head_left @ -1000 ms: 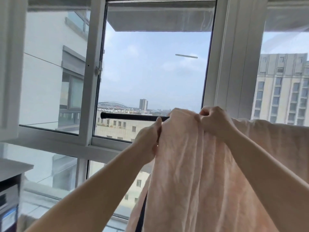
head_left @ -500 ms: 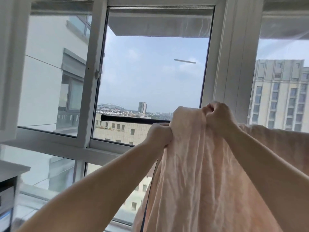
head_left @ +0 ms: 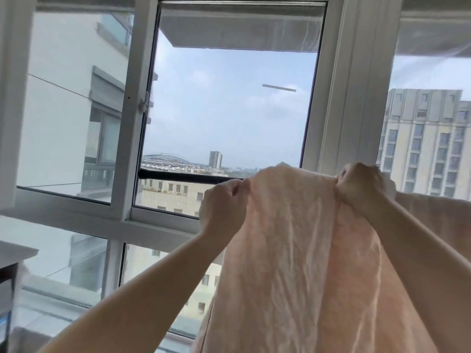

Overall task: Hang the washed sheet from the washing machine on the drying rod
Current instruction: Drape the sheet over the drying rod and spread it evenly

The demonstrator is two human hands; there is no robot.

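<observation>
- Behind everything, a white-framed window (head_left: 132, 149) shows sky and buildings.
- Pink sheet (head_left: 293, 250) drapes over the black drying rod (head_left: 183, 176).
- Left hand (head_left: 223, 202) and right hand (head_left: 362, 187) each clench its top edge.

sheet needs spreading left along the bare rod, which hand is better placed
Left hand: it grips the sheet edge beside the bare rod. The right hand sits farther right.

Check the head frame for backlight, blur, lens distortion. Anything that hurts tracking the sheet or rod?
Head view: strong backlight from the window, so the rod reads as a dark silhouette; the sheet stays evenly lit, wrinkles visible; left hand and right hand slightly soft; window frames bow from the wide-angle lens; faint reflections on the side panes.
</observation>
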